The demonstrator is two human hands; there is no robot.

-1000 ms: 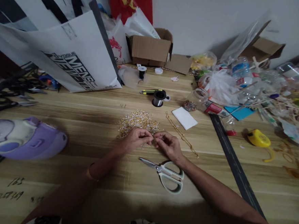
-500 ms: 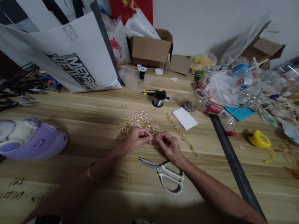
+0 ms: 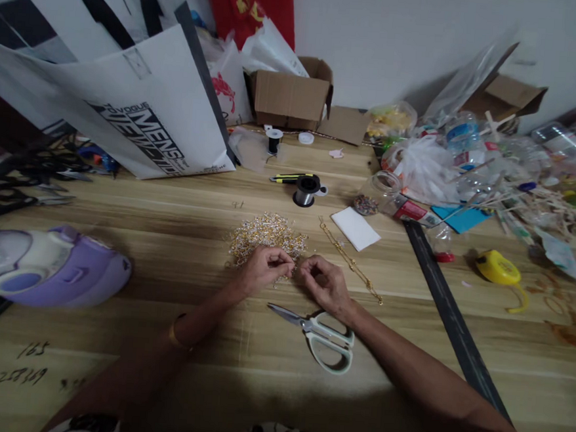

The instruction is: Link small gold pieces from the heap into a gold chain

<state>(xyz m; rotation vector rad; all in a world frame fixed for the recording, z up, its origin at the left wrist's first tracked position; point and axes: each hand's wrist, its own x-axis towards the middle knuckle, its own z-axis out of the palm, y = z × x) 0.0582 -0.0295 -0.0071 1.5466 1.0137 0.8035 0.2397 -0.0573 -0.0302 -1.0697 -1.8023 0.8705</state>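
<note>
My left hand (image 3: 263, 269) and my right hand (image 3: 323, 282) meet at the near edge of a heap of small gold and silver beads (image 3: 267, 233) on the wooden table (image 3: 167, 247). Both hands have their fingers curled in a pinch, fingertips almost touching each other. What they pinch is too small to make out. A gold bead chain (image 3: 349, 260) lies just right of my right hand. White-handled scissors (image 3: 320, 333) lie right below my right wrist.
A spool of clear thread (image 3: 306, 189), a yellow utility knife (image 3: 291, 177) and a white pad (image 3: 355, 228) lie behind the beads. A purple and white device (image 3: 42, 266) sits left. A black ruler (image 3: 451, 313), yellow tape measure (image 3: 497, 267), paper bag (image 3: 128, 99), cardboard box (image 3: 289, 94) and clutter ring the table.
Almost nothing: both hands stay pinched together by the bead heap, with only slight finger shifts.
</note>
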